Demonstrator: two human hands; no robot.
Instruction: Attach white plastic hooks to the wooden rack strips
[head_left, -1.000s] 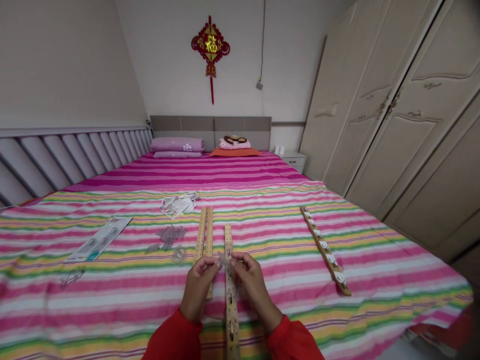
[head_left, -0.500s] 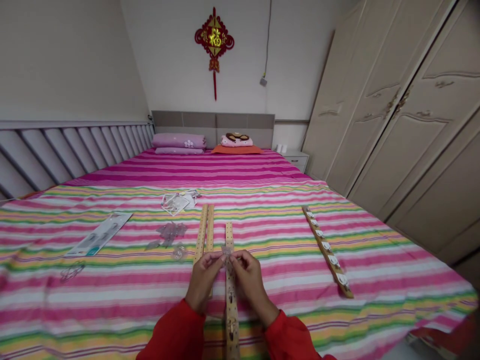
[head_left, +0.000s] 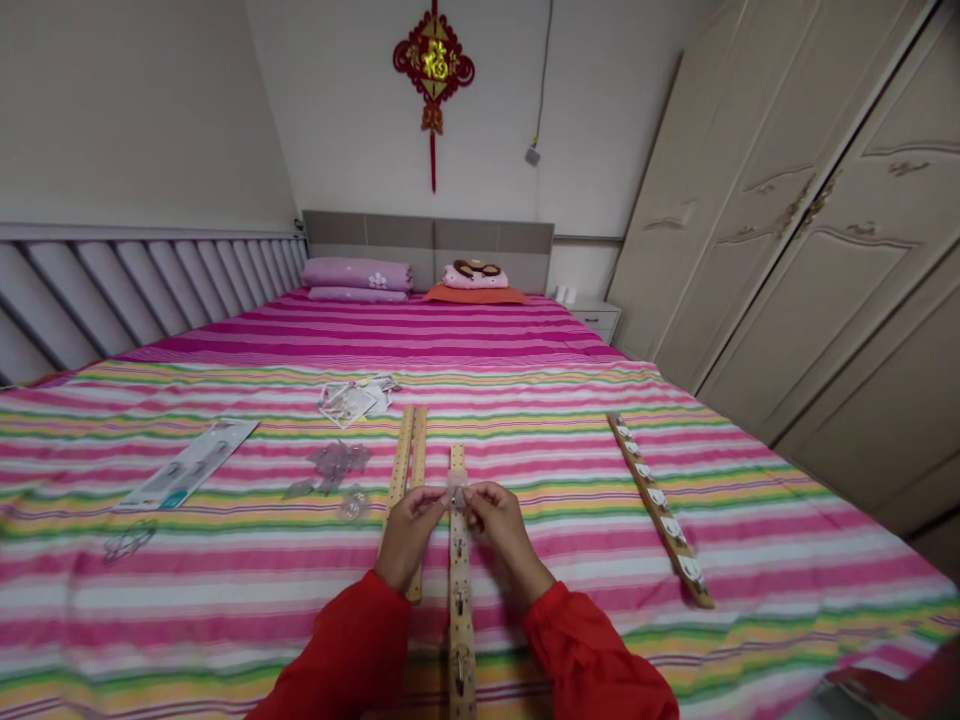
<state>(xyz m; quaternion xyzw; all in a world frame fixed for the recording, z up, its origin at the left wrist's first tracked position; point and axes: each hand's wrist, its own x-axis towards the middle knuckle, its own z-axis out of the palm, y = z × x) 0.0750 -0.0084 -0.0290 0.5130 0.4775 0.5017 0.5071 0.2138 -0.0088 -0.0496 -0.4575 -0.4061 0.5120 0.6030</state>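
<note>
A wooden strip with holes (head_left: 460, 635) lies lengthwise in front of me, with several small metal hooks along its near part. Over its far part, my left hand (head_left: 411, 530) and my right hand (head_left: 501, 525) pinch a small clear plastic piece (head_left: 456, 488) between them, the left at its left side and the right at its right. Two more wooden strips (head_left: 418, 450) lie side by side just left of my hands. Small clear packets (head_left: 339, 465) and a clear round piece (head_left: 353, 503) rest further left.
A wooden strip with white discs (head_left: 658, 500) lies at the right. At the left are a long clear package (head_left: 191, 465) and thin wire-like pieces (head_left: 129, 540). White packaging (head_left: 360, 400) lies beyond. A railing (head_left: 150, 290) borders the bed's left; wardrobes (head_left: 810, 270) stand right.
Both hands have moved slightly away from me along the strip, still pinching the clear piece. More of the hooks on the strip now show. The view has shifted a little.
</note>
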